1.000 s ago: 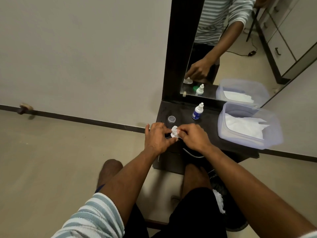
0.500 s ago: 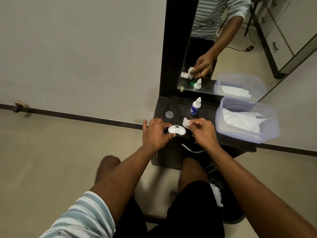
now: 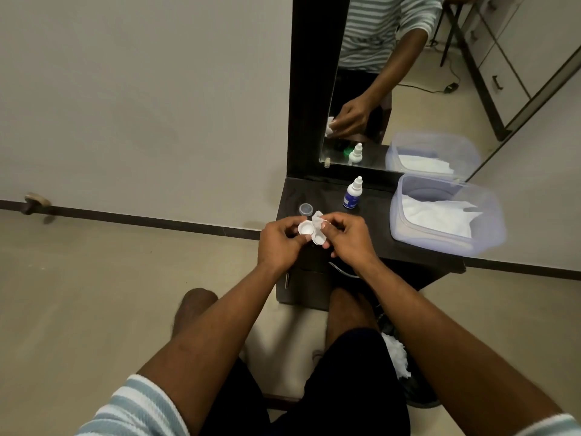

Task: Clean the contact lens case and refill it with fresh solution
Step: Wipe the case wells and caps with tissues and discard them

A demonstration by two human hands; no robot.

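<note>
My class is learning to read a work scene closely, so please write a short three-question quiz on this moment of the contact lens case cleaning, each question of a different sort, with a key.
1. True or false: the solution bottle stands upright on the dark table, and neither hand touches it.
2. Multiple choice: what does the right hand pinch against the lens case?
A. a piece of white tissue
B. a green cap
C. the bottle
3. Fill in: the clear plastic tub to the right holds white ____.

Key: 1 true. 2 A. 3 tissues; the left hand holds the case meanwhile.
</note>
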